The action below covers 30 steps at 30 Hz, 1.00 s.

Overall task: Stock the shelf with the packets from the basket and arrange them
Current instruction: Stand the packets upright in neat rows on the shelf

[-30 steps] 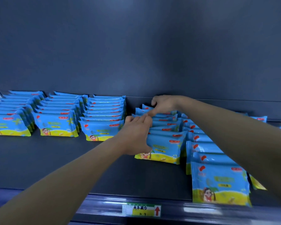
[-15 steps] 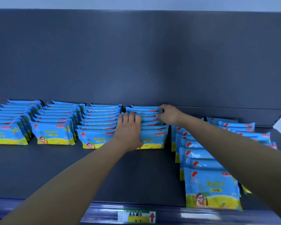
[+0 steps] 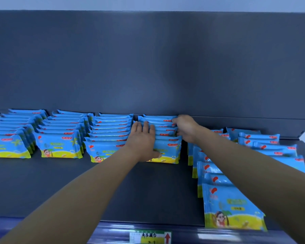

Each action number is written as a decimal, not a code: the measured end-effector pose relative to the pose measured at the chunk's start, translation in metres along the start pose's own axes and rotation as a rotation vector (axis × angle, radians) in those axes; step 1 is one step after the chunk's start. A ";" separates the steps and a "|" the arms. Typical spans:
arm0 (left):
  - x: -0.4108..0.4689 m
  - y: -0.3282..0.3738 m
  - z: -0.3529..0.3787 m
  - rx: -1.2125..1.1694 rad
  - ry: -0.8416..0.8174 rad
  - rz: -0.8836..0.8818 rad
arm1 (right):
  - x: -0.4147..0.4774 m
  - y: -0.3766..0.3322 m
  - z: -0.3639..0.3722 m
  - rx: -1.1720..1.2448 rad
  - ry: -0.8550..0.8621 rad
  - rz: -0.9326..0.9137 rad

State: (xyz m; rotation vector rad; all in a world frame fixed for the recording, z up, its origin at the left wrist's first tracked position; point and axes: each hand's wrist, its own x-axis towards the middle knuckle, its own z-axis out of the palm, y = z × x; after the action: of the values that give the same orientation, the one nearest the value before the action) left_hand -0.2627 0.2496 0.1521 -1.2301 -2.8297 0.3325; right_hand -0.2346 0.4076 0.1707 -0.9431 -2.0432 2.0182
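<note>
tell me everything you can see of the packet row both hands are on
This row of blue and yellow plastic packets, fourth from the left, stands on the dark grey shelf, packets leaning back one behind another to the back panel. Red labels mark their tops. The left hand lies flat on top, thumb on the front packet; the right hand curls round its right ends.

Packets: blue-and-yellow plastic packets (image 3: pixel 59 147) upright in four tidy rows; two loose rows (image 3: pixel 232 208) rightward.
Shelf: dark grey metal shelf (image 3: pixel 42 187).
</note>
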 end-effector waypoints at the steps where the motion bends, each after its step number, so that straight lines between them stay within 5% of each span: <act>1: 0.001 0.000 -0.002 -0.004 0.002 -0.002 | -0.001 0.000 0.000 0.037 0.001 0.006; 10: 0.004 -0.005 -0.005 -0.031 -0.038 0.038 | -0.003 0.000 0.002 0.195 -0.004 0.040; 30: 0.001 0.000 -0.003 -0.019 0.027 -0.008 | 0.011 0.005 0.005 -0.669 0.272 -0.138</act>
State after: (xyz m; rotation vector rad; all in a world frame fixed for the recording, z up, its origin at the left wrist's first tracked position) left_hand -0.2631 0.2503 0.1551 -1.2167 -2.8210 0.2877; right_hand -0.2444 0.4086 0.1616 -1.0516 -2.5618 1.0597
